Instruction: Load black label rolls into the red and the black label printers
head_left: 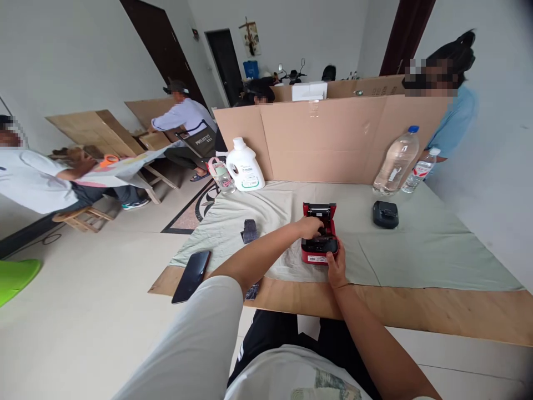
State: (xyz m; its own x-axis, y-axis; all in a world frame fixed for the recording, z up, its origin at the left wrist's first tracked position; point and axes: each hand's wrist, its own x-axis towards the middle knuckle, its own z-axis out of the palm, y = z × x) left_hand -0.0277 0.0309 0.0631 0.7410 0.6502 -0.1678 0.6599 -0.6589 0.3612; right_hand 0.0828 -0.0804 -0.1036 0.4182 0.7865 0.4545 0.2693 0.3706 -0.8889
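A small red and black label printer (318,236) stands on the pale green cloth (416,244) near the table's front edge, its lid raised toward the back. My left hand (310,226) rests on its top, fingers curled over the black part. My right hand (336,268) grips the printer's front right corner from below. A second, all-black printer (385,214) sits apart to the right, untouched. A small dark roll (250,230) lies on the cloth left of my left forearm.
A black phone (191,275) lies at the table's front left corner. A white jug (245,166), a small bottle (221,176) and two clear bottles (396,161) stand by a cardboard screen (333,139). Other people sit and stand behind and at left.
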